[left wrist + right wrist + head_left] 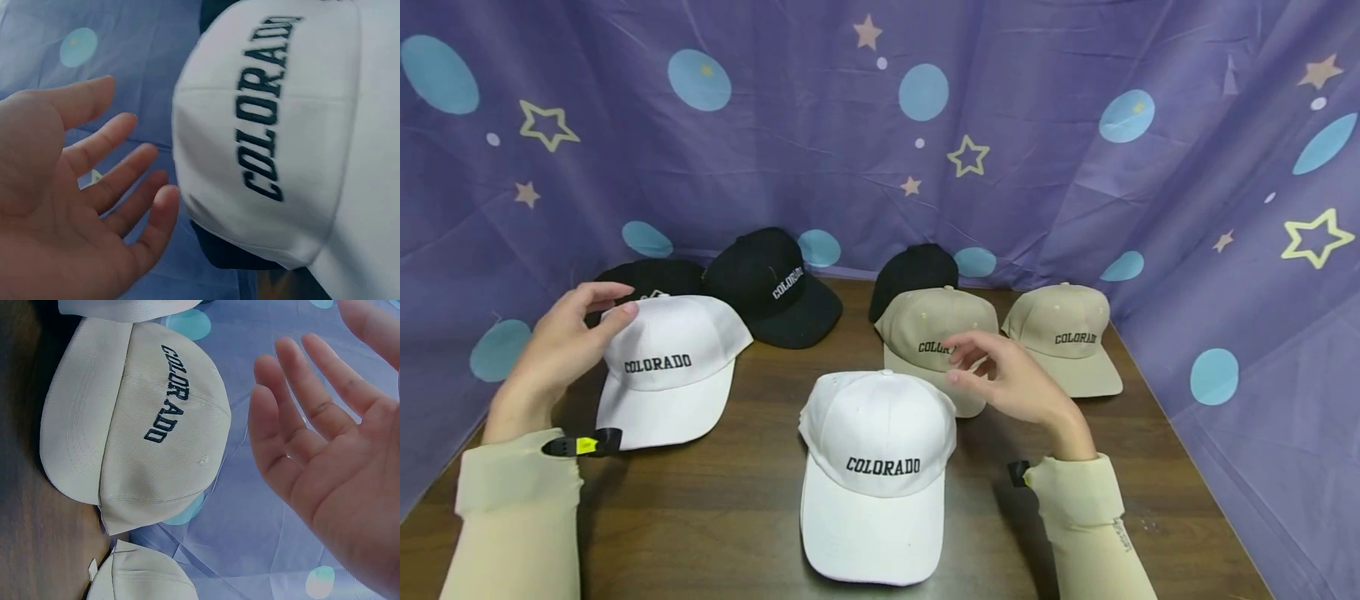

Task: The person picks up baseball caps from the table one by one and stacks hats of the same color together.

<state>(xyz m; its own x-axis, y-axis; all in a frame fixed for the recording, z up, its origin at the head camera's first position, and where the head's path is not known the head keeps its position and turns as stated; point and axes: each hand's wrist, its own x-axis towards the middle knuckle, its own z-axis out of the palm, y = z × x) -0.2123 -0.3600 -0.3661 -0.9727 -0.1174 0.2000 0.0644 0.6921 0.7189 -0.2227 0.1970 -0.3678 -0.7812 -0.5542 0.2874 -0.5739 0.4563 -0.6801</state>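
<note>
My left hand [568, 346] hovers by the crown of a white cap [677, 354] lettered COLORADO, fingers loosely bent and holding nothing. In the left wrist view its fingers [164, 212] come right up to the edge of that white crown [212, 137]. Over at the right, my right hand [1018, 383] is in the air, overlapping a beige cap [910, 321] in the head view. Its palm faces the right wrist camera bare, apart from the beige cap [165, 469] there. Between the hands, a second white cap [880, 521] rests on the table, brim toward me.
Behind the left white cap are two black caps, one on its side [760, 283] and one mostly hidden [662, 271]. Another black cap [917, 271] stands behind the beige one. A second beige cap [1067, 333] sits far right. A purple curtain [820, 125] encloses the wooden table [722, 517].
</note>
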